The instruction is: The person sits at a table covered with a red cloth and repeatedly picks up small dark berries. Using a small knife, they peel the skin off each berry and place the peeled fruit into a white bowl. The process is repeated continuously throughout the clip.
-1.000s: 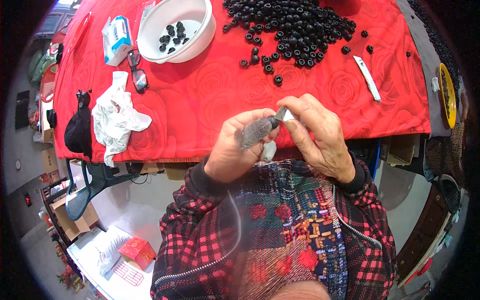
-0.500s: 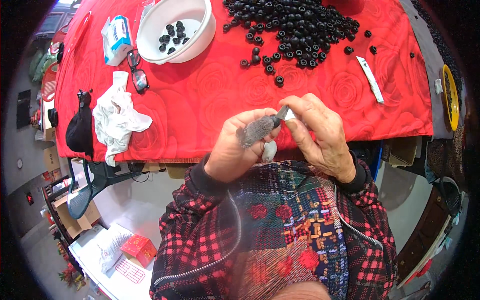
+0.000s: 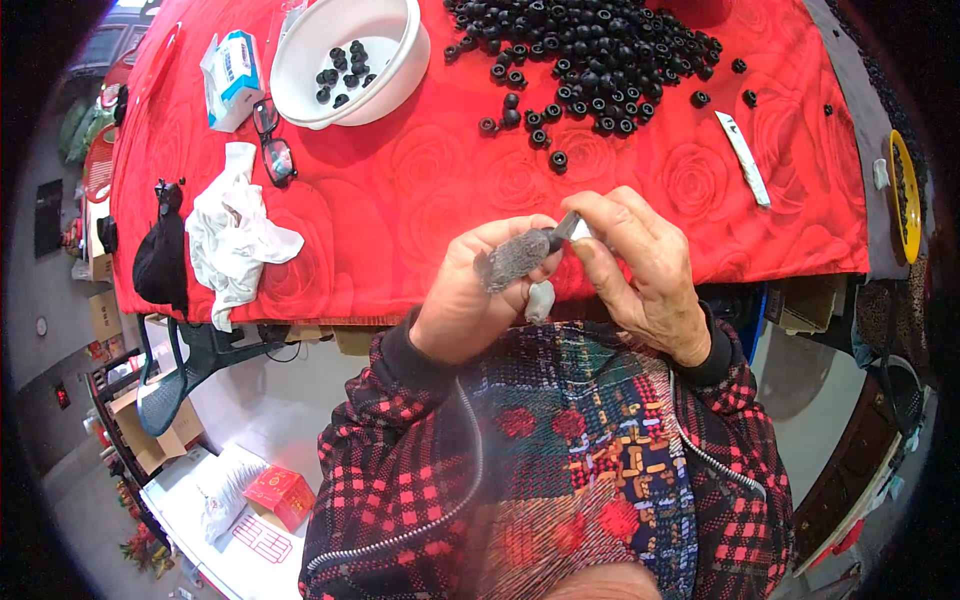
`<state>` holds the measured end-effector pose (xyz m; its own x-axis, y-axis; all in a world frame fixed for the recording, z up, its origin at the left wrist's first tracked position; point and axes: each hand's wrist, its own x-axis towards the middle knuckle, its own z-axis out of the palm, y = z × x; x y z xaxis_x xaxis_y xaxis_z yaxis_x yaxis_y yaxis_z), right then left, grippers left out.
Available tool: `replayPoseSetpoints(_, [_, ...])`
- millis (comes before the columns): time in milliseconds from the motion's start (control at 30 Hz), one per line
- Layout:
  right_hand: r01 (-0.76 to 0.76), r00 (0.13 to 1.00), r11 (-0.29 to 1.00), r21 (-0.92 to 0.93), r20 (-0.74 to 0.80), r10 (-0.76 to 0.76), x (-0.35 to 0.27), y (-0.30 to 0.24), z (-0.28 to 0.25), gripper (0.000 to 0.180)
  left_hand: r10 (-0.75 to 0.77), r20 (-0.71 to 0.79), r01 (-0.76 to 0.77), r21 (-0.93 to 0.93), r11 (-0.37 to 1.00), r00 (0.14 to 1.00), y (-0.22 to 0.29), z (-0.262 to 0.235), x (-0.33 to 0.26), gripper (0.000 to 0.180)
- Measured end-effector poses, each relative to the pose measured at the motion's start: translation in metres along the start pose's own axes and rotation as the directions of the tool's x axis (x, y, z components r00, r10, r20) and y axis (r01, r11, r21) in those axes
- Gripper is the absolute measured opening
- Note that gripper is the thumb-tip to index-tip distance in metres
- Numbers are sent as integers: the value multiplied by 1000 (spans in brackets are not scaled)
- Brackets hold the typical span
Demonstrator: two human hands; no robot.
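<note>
My left hand (image 3: 462, 290) is closed in front of my chest. A fuzzy grey cover (image 3: 513, 262) sits over what looks like its thumb, and a pale grey covered tip (image 3: 540, 301) shows below. A small dark piece, probably one of the round black parts, is pinched at the tip of the grey cover, mostly hidden. My right hand (image 3: 645, 275) pinches a small flat grey blade (image 3: 567, 224) between thumb and forefinger, with a white bit at its grip. The blade meets the dark piece.
A heap of round black parts (image 3: 600, 60) lies on the red tablecloth (image 3: 420, 200). A white basin (image 3: 400, 85) holds several more. Glasses (image 3: 278, 158), a box (image 3: 235, 80), a white cloth (image 3: 235, 240), a black pouch (image 3: 160, 250), a white strip (image 3: 742, 160) and a yellow bowl (image 3: 905, 200) lie around.
</note>
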<state>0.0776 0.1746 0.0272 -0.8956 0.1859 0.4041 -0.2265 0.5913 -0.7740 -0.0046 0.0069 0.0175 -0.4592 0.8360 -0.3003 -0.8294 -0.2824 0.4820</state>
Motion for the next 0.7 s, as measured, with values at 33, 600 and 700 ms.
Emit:
replayPoseSetpoints(33, [0, 1000, 1000, 3, -5, 0, 0, 1, 1, 24, -6, -1, 6, 2, 1000, 1000, 0, -1, 1, 30])
replayPoseSetpoints(600, [59, 987, 998, 25, 148, -62, -4, 8, -5, 25, 8, -84, -3, 62, 998, 996, -1, -4, 5, 29])
replayPoseSetpoints(700, [-37, 973, 972, 231, 231, -18, -2, 5, -16, 29, 5, 38, -6, 25, 1000, 999, -2, -12, 6, 30])
